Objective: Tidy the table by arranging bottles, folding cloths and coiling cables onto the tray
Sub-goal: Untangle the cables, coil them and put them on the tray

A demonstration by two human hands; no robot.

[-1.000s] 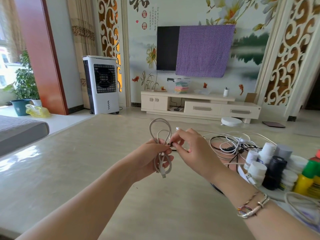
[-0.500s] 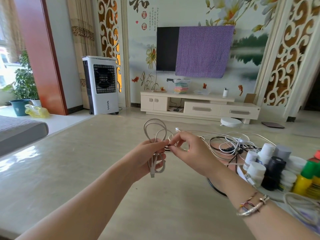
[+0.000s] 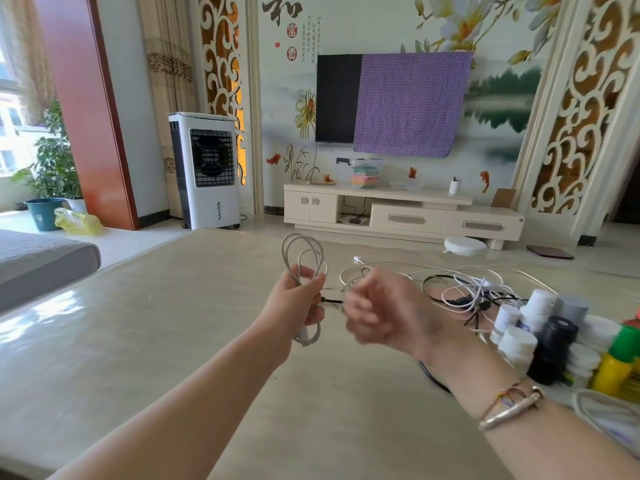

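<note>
My left hand grips a coiled grey cable above the table, loops sticking up past the fingers and a plug end hanging below. My right hand is blurred just right of it, fingers curled; a thin black tie or wire end runs between the two hands, and whether the right hand pinches it is unclear. A tangle of white and black cables lies on the table behind the right hand. Several bottles, white, grey, black and yellow with a green cap, stand grouped at the right.
The beige glossy table stretches left and forward. A white cable loop lies at the right edge near my wrist. Beyond the table stand a TV cabinet, an air cooler and a grey cushion at left.
My left hand has turned more upright with the coil raised. My right hand has pulled slightly away from it and blurs with motion.
</note>
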